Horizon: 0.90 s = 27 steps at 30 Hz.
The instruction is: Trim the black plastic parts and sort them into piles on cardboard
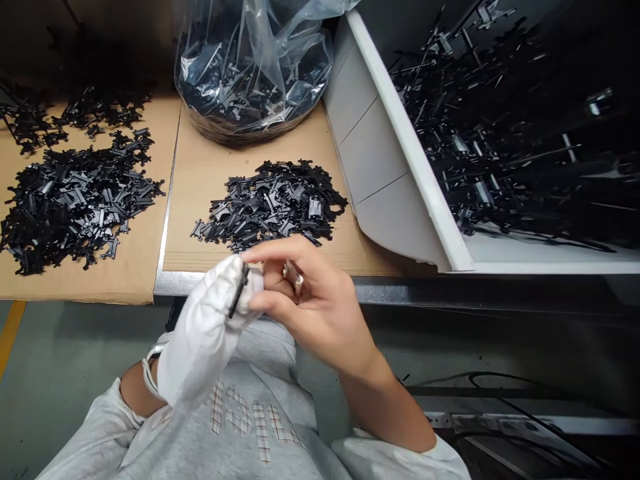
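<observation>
My left hand [207, 327], in a white glove, pinches a small black plastic part [239, 291] held at a slant above the table's front edge. Bare and half curled, my right hand [313, 300] meets the gloved fingers from the right. Its index fingertip is at the upper end of the black part, and its thumb lies against the glove. Small pale, shiny bits [299, 285] show among its curled fingers; I cannot make out whether they are rings or loose pieces. Just beyond both hands lies a pile of similar black parts [275, 203] on cardboard.
A larger pile of black parts [80, 200] lies on the left cardboard sheet [135, 277]. Behind stands a clear plastic bag [255, 80] full of parts. To the right, a white-walled bin [410, 147] holds many black pieces. A metal edge [380, 293] runs along the front.
</observation>
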{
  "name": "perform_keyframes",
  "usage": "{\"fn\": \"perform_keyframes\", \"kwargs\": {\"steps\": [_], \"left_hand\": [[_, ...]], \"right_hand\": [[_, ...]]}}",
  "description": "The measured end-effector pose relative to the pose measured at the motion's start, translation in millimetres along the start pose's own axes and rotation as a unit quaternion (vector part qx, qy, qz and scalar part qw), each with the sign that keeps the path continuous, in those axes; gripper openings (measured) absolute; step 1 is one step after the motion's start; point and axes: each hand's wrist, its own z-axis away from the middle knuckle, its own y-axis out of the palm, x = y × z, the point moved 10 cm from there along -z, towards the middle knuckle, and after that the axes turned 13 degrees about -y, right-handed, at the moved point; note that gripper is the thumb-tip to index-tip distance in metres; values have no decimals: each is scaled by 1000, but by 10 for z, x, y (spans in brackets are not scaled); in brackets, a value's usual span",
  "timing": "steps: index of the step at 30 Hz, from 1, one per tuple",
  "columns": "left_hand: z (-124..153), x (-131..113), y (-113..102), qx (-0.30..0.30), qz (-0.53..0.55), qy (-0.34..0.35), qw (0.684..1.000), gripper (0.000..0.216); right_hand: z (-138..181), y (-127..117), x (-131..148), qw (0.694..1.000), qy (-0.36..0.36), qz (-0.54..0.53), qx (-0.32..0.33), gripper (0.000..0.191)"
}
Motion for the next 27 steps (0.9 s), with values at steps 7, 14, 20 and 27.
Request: {"fn": "perform_keyframes", "kwargs": {"steps": [7, 14, 20, 27], "left_hand": [[-52, 18, 8, 44, -106, -6, 993, 44], [-52, -329, -130, 26, -225, 84, 970, 39], [-70, -303, -252, -12, -160, 35, 986, 43], [-44, -255, -336, -14, -124, 9, 992, 40]], "right_hand": [[-91, -11, -147, 994, 94, -58, 0, 35], [-55, 11, -293, 977, 153, -149, 1, 46], [0, -93, -165, 997, 67, 6, 23, 56], [40, -29, 123, 973, -104, 189, 80, 34]]}}
